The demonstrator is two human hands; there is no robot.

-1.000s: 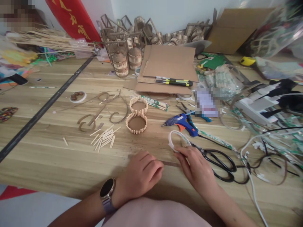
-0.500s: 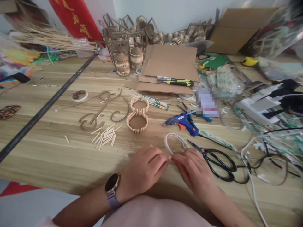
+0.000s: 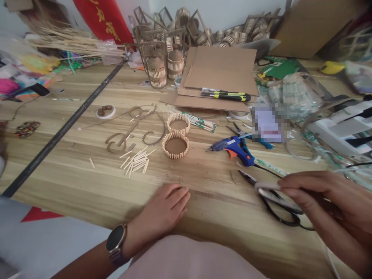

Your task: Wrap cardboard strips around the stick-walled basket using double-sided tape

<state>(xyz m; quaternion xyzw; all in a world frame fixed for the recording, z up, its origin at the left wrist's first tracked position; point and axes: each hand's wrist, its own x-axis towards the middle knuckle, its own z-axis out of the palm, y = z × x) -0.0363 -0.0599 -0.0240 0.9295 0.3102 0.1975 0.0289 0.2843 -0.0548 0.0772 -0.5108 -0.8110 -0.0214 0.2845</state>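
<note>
My left hand [image 3: 165,209] lies on the wooden table [image 3: 87,190] near its front edge, fingers stretched out, fingertips on the end of a thin brown cardboard strip [image 3: 210,195]. A watch is on that wrist. My right hand [image 3: 319,193] is raised at the right and pinches a white tape ring [image 3: 267,188], seen edge-on and blurred. Black scissors [image 3: 280,211] lie on the table just below the ring. A blue glue gun [image 3: 235,149] lies beyond them.
Two round cardboard cups rimmed with sticks [image 3: 175,146] stand mid-table, beside loose short sticks [image 3: 136,161] and cardboard scraps [image 3: 116,141]. Cardboard sheets [image 3: 221,71] with utility knives [image 3: 226,95] lie behind. Finished stick lanterns [image 3: 158,71] stand at the back. Cables and clutter fill the right.
My right hand has carried the tape ring away from my left hand, to the right and over the scissors. My left hand has opened flat on the table. The view has shifted left.
</note>
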